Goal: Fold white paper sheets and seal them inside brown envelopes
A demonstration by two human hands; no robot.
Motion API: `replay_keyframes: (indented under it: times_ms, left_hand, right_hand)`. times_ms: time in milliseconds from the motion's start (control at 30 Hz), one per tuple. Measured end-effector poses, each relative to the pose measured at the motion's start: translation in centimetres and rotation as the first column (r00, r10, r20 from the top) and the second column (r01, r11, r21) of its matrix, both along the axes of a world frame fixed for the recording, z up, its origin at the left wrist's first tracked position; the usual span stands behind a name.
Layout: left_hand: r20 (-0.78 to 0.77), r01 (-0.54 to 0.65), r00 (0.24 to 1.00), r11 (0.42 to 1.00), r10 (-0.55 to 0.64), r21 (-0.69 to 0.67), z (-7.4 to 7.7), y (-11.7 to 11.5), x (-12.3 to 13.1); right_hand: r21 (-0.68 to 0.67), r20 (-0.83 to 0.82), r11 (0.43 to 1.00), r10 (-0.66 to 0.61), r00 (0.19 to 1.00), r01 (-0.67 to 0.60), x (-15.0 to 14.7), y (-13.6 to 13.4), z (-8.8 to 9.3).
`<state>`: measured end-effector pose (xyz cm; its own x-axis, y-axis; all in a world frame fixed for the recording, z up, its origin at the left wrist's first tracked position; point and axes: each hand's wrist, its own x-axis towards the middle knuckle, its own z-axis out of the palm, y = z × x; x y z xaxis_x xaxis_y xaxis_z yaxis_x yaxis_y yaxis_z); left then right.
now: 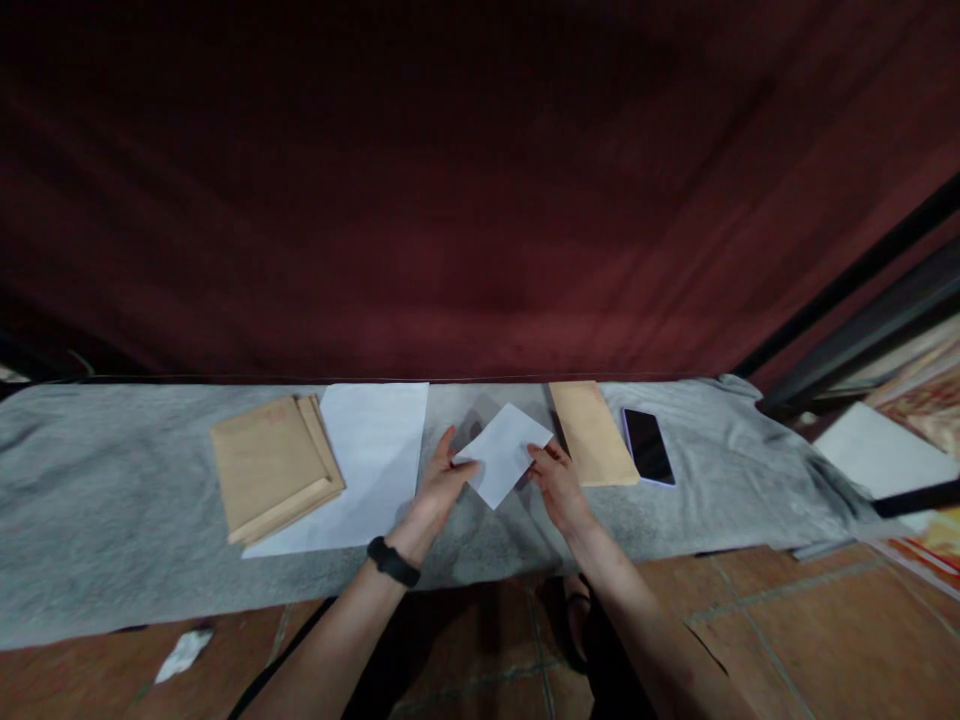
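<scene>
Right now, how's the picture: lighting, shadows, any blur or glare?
In the head view, light is dim, the dark red cloth fading nearly black up top; soft shadows fall on the grey cloth around the small white paper; the phone screen shows no strong glare; fine detail looks soft, and the far right seems stretched.

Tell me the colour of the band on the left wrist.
Black; the band shows best in the head view.

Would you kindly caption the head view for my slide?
Both hands hold white paper over grey cloth, between brown envelopes.
</scene>
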<state>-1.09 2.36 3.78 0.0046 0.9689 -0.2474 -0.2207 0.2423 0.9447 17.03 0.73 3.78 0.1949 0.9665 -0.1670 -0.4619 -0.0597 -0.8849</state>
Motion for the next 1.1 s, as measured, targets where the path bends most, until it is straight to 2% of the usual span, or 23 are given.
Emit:
replay_keyframes:
  times_ms: [67,167,300,400,500,600,667,733,800,933,1100]
  left_hand:
    - [-0.187,0.042,0.982,0.994,-0.022,0.105,0.0,1.1,-1.1]
    - [-0.448,0.096,0.894,0.969,0.016,0.226,-0.3,2.2,-2.3]
    - [-0.634,0.156,0.768,0.934,0.09,0.321,-1.1,2.8,-2.7]
    - [-0.743,0.217,0.657,0.913,0.124,0.345,-1.5,2.9,-2.6]
    - [-0.817,0.264,0.559,0.904,0.141,0.336,-1.6,2.8,-2.4]
    - [-0.887,0.309,0.409,0.883,0.212,0.353,-1.4,2.0,-1.8]
    - [-0.917,0.387,0.308,0.847,0.255,0.365,-1.3,0.9,-0.8]
    - [-0.937,0.506,0.259,0.793,0.233,0.338,-1.5,-0.5,0.5]
    - [-0.958,0.607,0.223,0.743,0.181,0.282,-1.9,-1.9,1.8]
    - [-0.976,0.682,0.152,0.698,0.158,0.219,-2.8,-3.8,3.1]
    - [-0.983,0.711,0.092,0.681,0.158,0.176,-3.3,-4.2,2.7]
  right_hand:
    - [-0.033,0.206,0.999,0.008,0.978,-0.001,0.9,0.4,-0.4]
    - [-0.1,0.547,0.995,0.068,0.834,-0.016,2.0,1.0,-1.1]
    - [-0.141,0.733,0.989,0.13,0.668,-0.038,2.6,1.3,-1.9]
    - [-0.171,0.837,0.984,0.167,0.52,-0.041,2.6,1.0,-2.1]
    - [-0.214,0.895,0.976,0.21,0.394,-0.036,2.3,0.6,-2.1]
    - [-0.251,0.927,0.967,0.252,0.278,-0.041,2.1,0.4,-1.7]
    - [-0.287,0.943,0.957,0.291,0.163,-0.049,2.1,0.4,-1.3]
    - [-0.322,0.945,0.945,0.325,0.045,-0.059,2.0,0.3,-0.9]
    - [-0.341,0.94,0.938,0.339,-0.033,-0.07,1.9,0.3,-0.6]
    - [-0.344,0.938,0.936,0.339,-0.077,-0.072,1.9,0.1,-0.3]
    - [-0.322,0.944,0.944,0.316,-0.092,-0.065,2.0,-0.1,-0.6]
